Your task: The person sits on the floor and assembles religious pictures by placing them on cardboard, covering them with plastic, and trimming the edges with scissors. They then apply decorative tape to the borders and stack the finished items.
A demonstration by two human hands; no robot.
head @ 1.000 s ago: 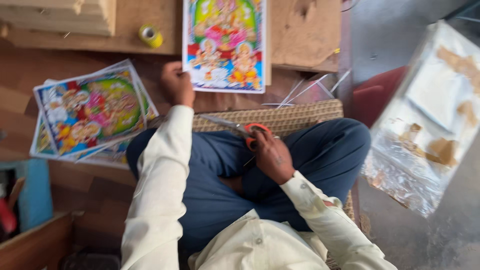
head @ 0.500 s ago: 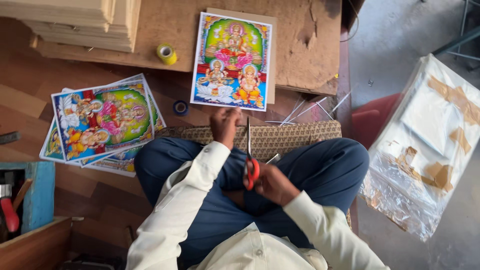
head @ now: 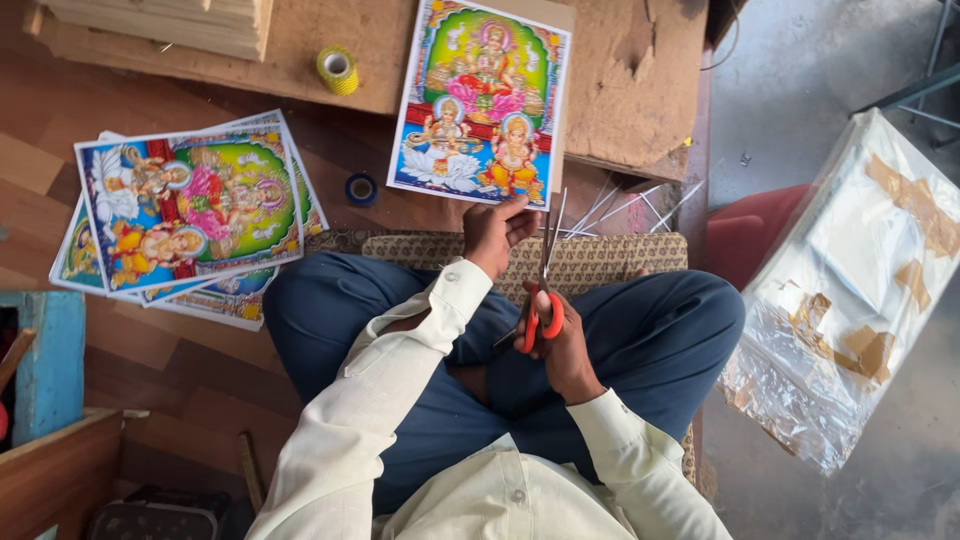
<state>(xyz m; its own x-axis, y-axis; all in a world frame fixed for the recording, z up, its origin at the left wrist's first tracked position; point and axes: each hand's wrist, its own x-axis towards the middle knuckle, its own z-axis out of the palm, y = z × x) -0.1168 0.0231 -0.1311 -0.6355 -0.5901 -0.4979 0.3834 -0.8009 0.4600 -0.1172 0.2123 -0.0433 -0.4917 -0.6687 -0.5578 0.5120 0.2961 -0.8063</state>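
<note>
I sit cross-legged in blue trousers on a woven mat (head: 600, 262). My left hand (head: 494, 230) pinches the bottom edge of a colourful printed picture (head: 484, 100) that lies on a brown board (head: 630, 90). My right hand (head: 562, 340) grips scissors with orange handles (head: 541, 300), blades pointing up toward the picture's lower right corner. Thin white paper strips (head: 620, 210) lie just right of the blades.
A stack of similar pictures (head: 190, 205) lies on the wooden floor at left. A yellow tape roll (head: 338, 68) and a small blue roll (head: 361, 188) sit near the board. A plastic-wrapped bundle (head: 860, 290) stands at right, a blue box (head: 45, 360) at far left.
My left hand has come down from the picture's left side to its bottom edge. My right hand has turned the scissors upright and brought them up to the picture.
</note>
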